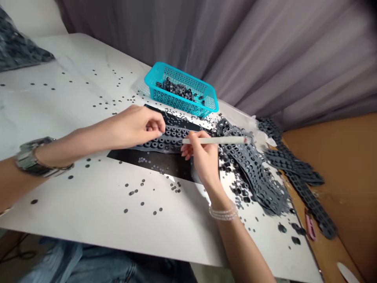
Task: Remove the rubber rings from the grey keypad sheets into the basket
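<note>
In the head view, the left hand [137, 125] is curling narrow, its fingertips [160, 133] pressing on a gray perforated rubber strip [167, 140], though whether they are pinching it cannot be told. The right hand [203, 157] is gripping a white plastic rod [216, 140] just above the strip's end. The strip is lying on a black sheet [150, 163] on the white surface [88, 220]. A teal plastic basket [188, 80] holding dark rubber rings [176, 89] is sitting at twelve o'clock, and a heap of punched strips [253, 177] is lying at three o'clock.

Silver link wristwatch [35, 157], left; pale beaded bracelet [223, 213], right — blue denim jeans [88, 267]
</note>
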`<state>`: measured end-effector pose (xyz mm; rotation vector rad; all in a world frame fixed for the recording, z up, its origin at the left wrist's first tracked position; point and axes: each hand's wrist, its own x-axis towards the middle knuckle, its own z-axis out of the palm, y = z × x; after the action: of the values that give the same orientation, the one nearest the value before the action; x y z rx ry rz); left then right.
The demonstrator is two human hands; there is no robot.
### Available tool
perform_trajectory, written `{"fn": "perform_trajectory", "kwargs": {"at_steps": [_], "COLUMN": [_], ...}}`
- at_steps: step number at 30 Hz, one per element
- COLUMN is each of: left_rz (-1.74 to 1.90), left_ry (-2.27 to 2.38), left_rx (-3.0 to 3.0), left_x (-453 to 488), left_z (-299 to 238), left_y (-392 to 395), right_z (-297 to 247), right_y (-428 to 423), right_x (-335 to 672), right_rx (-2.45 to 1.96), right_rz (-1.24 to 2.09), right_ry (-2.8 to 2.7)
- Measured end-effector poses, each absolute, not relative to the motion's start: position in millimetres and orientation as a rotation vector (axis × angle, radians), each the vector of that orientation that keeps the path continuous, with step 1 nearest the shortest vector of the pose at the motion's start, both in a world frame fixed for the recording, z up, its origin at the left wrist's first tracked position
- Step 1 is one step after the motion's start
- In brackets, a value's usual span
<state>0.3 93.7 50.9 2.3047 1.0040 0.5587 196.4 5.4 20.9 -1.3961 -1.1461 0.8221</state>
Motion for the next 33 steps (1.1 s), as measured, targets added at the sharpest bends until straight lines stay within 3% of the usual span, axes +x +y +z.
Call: {"fn": "perform_trajectory", "kwargs": {"at_steps": [14, 26, 33], "left_rz": [0.564, 0.522, 0.815], "left_ry": [0.856, 0.957, 1.226], "left_rx": [2.402, 2.566, 2.135], "left_x": [2, 12, 6], "left_z": [-9, 4, 53], "left_y": [88, 75, 61], "right_z": [3, 13, 6], "right_y": [15, 12, 13], "right_x": [182, 167, 171], "right_rx": [-1.444, -1.519, -1.514], "right_rz": [0.86, 0.606, 0.631], "right_ry": [-1.447, -1.618, -1.573]}}
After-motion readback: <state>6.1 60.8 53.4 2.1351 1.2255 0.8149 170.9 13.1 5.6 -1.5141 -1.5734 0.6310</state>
